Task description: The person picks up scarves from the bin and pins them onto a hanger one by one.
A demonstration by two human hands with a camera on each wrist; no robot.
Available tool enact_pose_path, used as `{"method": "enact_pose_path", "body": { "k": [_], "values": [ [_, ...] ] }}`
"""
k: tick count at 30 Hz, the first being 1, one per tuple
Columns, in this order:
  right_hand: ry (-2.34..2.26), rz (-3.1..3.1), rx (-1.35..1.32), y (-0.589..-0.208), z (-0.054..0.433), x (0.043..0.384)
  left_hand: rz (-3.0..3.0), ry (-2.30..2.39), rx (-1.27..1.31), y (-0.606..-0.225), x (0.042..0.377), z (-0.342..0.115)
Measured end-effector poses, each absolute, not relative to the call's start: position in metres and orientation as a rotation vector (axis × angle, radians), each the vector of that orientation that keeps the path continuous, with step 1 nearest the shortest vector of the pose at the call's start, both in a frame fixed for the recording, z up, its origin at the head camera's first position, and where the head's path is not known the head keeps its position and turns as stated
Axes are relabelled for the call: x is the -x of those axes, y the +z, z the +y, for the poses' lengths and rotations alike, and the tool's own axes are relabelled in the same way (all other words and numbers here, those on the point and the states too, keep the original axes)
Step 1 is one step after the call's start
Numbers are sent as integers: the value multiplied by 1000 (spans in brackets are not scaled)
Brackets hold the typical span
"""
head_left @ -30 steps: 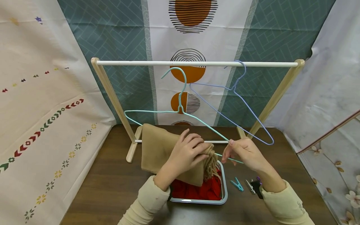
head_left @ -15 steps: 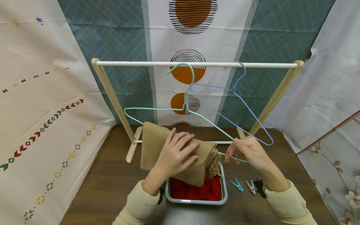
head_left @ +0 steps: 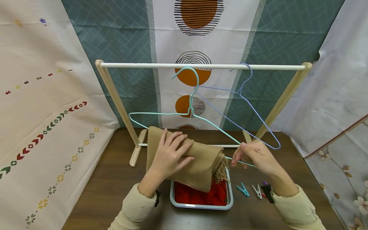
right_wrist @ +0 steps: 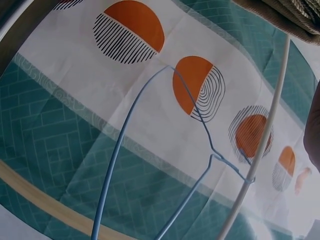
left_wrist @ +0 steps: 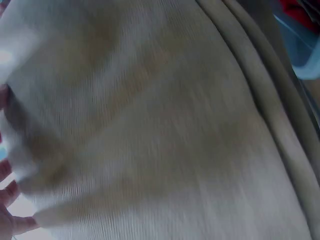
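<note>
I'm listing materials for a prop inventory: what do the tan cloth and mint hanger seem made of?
Tan cloth: matte, apparently woven textile, fibre uncertain; fine ribbing and fringe show.
Mint hanger: probably plastic-coated wire, smooth-looking; thin, evenly coloured, core hidden.

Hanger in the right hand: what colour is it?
That hanger is pale turquoise; the head view shows it best.

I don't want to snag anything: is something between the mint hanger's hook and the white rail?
Nothing visible stands between the mint hanger's hook and the white rail; the blue hanger hangs on that rail farther right.
</note>
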State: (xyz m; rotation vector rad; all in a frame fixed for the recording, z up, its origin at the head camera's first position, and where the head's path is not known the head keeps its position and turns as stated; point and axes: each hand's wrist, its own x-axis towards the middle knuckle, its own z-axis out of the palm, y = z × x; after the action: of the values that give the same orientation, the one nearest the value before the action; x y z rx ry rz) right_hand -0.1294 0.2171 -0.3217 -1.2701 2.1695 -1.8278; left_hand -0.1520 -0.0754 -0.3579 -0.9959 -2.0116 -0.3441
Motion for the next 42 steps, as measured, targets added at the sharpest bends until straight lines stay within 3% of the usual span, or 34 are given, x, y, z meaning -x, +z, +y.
{"method": "enact_pose_path", "body": {
  "k": [19,26,42],
  "values": [
    [-1824,2147,1321,-320,211,131,-1959,-216,857,-369,155,-43],
    [-1821,2172,1304,-321,217,132,-1923,-392,879,-365,149,-57],
    [-1855,2055,1526,-324,237,140,-1850,-521,664,-352,158,-119]
  ]
}}
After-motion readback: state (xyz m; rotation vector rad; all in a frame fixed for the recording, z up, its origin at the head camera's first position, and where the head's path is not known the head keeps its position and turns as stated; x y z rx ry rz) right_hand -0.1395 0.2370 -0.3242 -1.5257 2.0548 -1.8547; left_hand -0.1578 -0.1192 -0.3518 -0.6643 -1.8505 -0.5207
